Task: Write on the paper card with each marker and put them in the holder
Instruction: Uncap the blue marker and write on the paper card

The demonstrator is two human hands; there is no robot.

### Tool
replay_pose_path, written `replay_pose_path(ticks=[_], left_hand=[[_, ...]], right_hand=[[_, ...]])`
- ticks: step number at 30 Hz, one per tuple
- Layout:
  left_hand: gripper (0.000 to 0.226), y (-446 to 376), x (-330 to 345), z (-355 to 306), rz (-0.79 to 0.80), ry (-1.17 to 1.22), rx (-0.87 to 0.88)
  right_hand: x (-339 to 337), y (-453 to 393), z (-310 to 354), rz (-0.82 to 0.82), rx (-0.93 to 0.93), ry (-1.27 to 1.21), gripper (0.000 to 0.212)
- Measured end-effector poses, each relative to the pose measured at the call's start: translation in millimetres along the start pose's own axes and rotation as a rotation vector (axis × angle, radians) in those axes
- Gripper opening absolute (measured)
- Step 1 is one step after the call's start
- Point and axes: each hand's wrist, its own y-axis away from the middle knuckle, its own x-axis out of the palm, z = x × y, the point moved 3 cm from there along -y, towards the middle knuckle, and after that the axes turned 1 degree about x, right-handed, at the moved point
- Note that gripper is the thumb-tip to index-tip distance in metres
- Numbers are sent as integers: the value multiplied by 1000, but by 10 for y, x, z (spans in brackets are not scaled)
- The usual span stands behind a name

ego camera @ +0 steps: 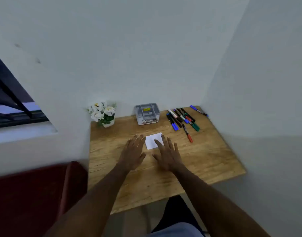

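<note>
Both hands lie flat and palm-down on the wooden table (206, 156), fingers straight and spread, holding nothing. The left hand (133, 151) has its fingertips at the left edge of the white paper card (152, 141); the right hand (167, 153) overlaps the card's near right part, its index finger lying across the paper. Both bare forearms run back toward the camera, angled in from the lower corners.

Just beyond the fingertips, straight ahead, the grey holder (147, 113) stands against the wall, with open compartments and a yellow label inside. Ahead and to the right of the right hand a bunch of markers (181, 118) lies on the table, blue, black, red and green caps mixed. One red-capped marker (188, 134) lies apart, nearest the right hand. Another blue marker (198, 110) lies in the far right corner.

Ahead and left of the left hand, a small pot of white flowers (103, 112) stands at the table's far left corner. Plain pale walls (146, 57) enclose the table on three sides. Left of the left forearm is a dark red seat (35, 194), with a window (11, 103) farther left.
</note>
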Motion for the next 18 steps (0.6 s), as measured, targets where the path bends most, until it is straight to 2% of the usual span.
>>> replay_pose_path(ticks=[5,10,14,18], left_hand=[[49,-733,429,-292,18,123,-57],[33,-1089,493,-274,-38,219,-77],[43,-1223,654,-271,-49,288,-84],[44,-1284,851,-245,-150,255,-87]], right_hand=[[185,-578,-676,18,-161,47,66],[130,-976,-998,-108,-340,91,49],[86,-1362,-1054,-268,-356,-62,25],[146,-1611,-1204,-471,-272,-133,16]])
